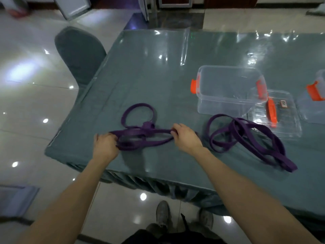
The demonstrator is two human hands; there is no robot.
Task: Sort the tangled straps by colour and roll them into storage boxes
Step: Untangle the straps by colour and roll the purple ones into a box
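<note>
A knotted purple strap [140,132] lies near the table's front left corner, with a loop standing out behind the knot. My left hand [105,145] grips its left end and my right hand [184,136] pinches its right end, the strap stretched flat between them. A second tangled purple strap [249,140] lies loose to the right. Behind it stands a clear storage box [228,90] with orange latches, nothing visible inside. Its clear lid [281,118] lies flat beside it.
The table [158,71] has a grey-green cloth under clear plastic. Another clear box [316,95] with an orange latch is cut off at the right edge. A grey chair [79,51] stands at the table's left side. The front edge runs just below my forearms.
</note>
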